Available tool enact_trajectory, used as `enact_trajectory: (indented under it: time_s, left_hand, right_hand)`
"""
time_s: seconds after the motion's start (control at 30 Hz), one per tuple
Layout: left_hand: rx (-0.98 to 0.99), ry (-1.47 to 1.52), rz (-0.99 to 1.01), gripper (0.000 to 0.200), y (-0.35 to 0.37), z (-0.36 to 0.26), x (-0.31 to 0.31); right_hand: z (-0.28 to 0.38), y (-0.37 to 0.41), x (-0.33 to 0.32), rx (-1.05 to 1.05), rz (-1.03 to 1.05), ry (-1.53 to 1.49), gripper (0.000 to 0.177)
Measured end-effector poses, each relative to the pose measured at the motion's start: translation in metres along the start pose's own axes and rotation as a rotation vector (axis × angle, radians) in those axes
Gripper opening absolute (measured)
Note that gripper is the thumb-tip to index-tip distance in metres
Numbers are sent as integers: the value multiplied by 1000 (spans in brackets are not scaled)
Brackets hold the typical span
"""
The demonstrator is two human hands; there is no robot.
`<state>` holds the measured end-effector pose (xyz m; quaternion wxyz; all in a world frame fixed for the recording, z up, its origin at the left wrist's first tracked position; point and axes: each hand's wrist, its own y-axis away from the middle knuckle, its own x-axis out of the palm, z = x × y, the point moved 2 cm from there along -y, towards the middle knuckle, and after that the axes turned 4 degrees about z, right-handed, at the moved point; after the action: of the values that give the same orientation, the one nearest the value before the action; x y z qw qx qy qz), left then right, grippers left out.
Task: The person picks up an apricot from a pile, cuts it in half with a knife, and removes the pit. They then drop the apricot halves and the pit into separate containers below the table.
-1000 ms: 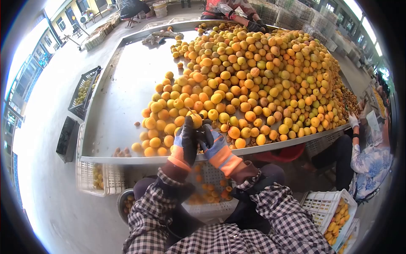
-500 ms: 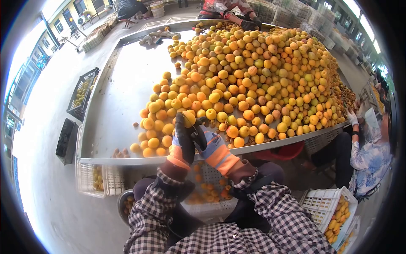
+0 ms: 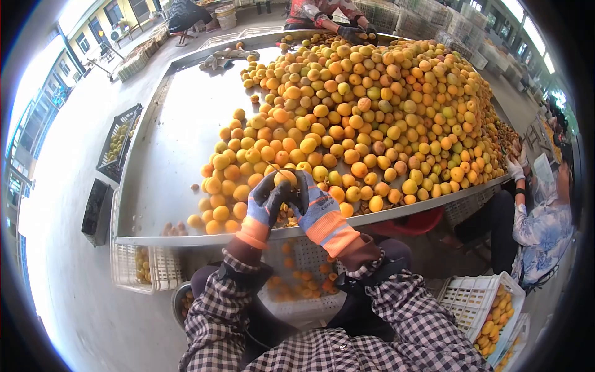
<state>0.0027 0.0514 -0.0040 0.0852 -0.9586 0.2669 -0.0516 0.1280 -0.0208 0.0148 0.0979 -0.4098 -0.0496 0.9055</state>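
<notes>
Both my hands are in gloves with dark fingers and orange cuffs, above the near edge of a metal table (image 3: 149,180). An orange-yellow fruit (image 3: 285,178) sits between them. My left hand (image 3: 265,199) has its fingers closed on the fruit's left side. From the right, my right hand (image 3: 312,201) closes its fingers around the same fruit. A thin dark strip or tool sticks up beside the fruit; which hand holds it is unclear. Beyond them a large heap of similar fruits (image 3: 384,105) spreads over the table.
White crates with fruit stand at the lower right (image 3: 474,301) and lower left (image 3: 145,266). A crate of fruit (image 3: 310,273) is below my hands. Black crates (image 3: 118,139) lie left. One person (image 3: 334,15) works across the table, another (image 3: 542,223) at the right.
Both hands have drawn closer together around the fruit, which now shows between the fingertips. My left hand has turned, and the view has shifted slightly.
</notes>
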Motion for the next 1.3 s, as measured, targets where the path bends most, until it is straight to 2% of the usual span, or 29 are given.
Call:
enact_trajectory:
  time_s: [0.03, 0.13, 0.17, 0.2, 0.27, 0.3, 0.37, 0.5, 0.57, 0.6, 0.63, 0.7, 0.77, 0.83, 0.87, 0.9, 0.97, 1.0, 1.03, 1.1, 1.13, 1.17, 1.23, 1.27, 1.3]
  left_hand:
    - [-46, 83, 25, 37, 0, 1, 3]
    - [-54, -68, 65, 36, -4, -13, 0]
    - [-49, -116, 57, 35, -7, -17, -1]
    - [-81, -174, -47, 34, -10, -16, 0]
    - [-43, -153, -57, 29, -12, -14, 1]
    - [7, -129, -66, 24, -14, -14, 2]
    - [40, -48, -75, 22, -12, -16, 4]
    - [86, -153, -60, 27, -5, -9, -1]
    - [3, -22, -72, 30, 1, -10, -2]
    - [-72, 112, -72, 33, 3, -13, 2]
    - [-70, 111, -72, 33, 4, -17, 2]
    - [-183, 260, 52, 43, 5, -24, 3]
    - [-219, 305, 100, 43, 4, -24, 2]
    - [-70, 67, 114, 31, 5, -20, -2]
    - [104, -342, 123, 25, 4, -51, 4]
    - [103, -341, 111, 25, 4, -46, -1]
    - [424, -632, -7, 24, 5, -29, -14]
    - [363, -465, -13, 26, 2, -18, -21]
    - [362, -467, -19, 26, 5, -10, -27]
    - [-10, 146, 47, 29, 5, -22, -25]
    - [105, 111, 51, 30, 5, -20, -23]
    - [102, 112, 54, 30, 5, -23, -25]
    - [393, -626, 219, 35, 10, -36, -27]
    - [27, -316, 221, 34, 12, -18, -31]
    - [19, -304, 231, 34, 14, -24, -21]
  right_hand:
    - [-6, 0, 3, 5, -5, 29, 61]
    - [-7, -5, 0, -16, 1, 32, 65]
    - [-4, -9, 0, -51, 7, 5, 66]
    - [-5, -9, 4, -49, 14, 1, 66]
    - [-6, -7, 8, -179, 14, -176, 64]
    - [-7, -7, 8, -178, 14, -173, 64]
    - [-5, -4, 6, -263, -35, -366, 57]
    - [-7, -4, 8, -267, -65, -584, 55]
    - [-11, -5, 5, 64, 103, -994, 54]
    - [-8, -8, 3, -5, 39, -1002, 54]
    - [-8, -9, -1, -7, 39, -1002, 54]
    - [-9, -12, -9, 63, 115, -1079, 46]
    - [-11, -11, -10, 98, 112, -1108, 43]
    - [-12, -7, -11, 30, 101, -1184, 51]
    - [-8, -5, -18, 0, 125, -1195, 42]
    - [-6, -2, -22, -2, 138, -1192, 42]
    - [-5, 4, -28, -66, 264, -1186, 46]
    - [-6, 7, -29, -65, 403, -1299, 50]
    - [-5, 8, -31, -66, 410, -1298, 50]
    - [9, 13, -36, -100, 702, -963, 55]
    - [15, 12, -29, -169, 649, -930, 56]
    - [12, 11, -31, -165, 646, -932, 56]
    - [0, 2, -41, -161, 549, -910, 53]
    - [0, -3, -47, -165, 321, -852, 46]
    - [-9, -8, -50, -69, 200, -1041, 36]
